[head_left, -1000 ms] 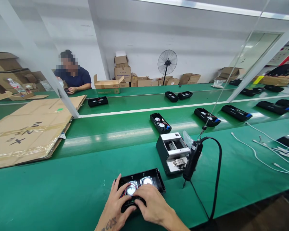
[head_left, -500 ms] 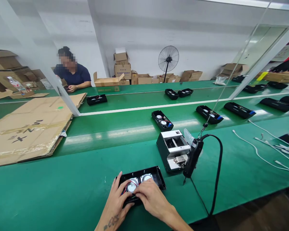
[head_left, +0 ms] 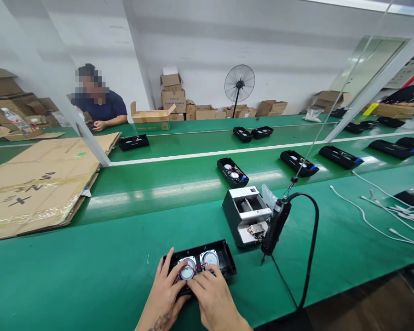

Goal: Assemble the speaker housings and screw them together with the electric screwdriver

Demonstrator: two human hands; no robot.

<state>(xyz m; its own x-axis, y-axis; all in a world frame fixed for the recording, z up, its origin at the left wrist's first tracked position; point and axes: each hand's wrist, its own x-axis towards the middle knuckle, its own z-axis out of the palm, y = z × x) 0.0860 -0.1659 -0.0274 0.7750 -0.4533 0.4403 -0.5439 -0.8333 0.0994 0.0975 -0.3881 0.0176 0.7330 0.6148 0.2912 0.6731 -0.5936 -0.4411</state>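
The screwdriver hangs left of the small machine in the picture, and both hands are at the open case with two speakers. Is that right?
Not quite: in the head view, the screwdriver hangs to the right of the small machine, not the left. The left hand and right hand are indeed both at the open case with two speakers.

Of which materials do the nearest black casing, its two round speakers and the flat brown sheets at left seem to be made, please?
Casing: probably moulded plastic, black and slightly glossy, with smooth thin walls. Round speakers: seemingly metal, judging by their silvery sheen. Flat brown sheets: cardboard, matte, with worn layered edges and shiny tape.
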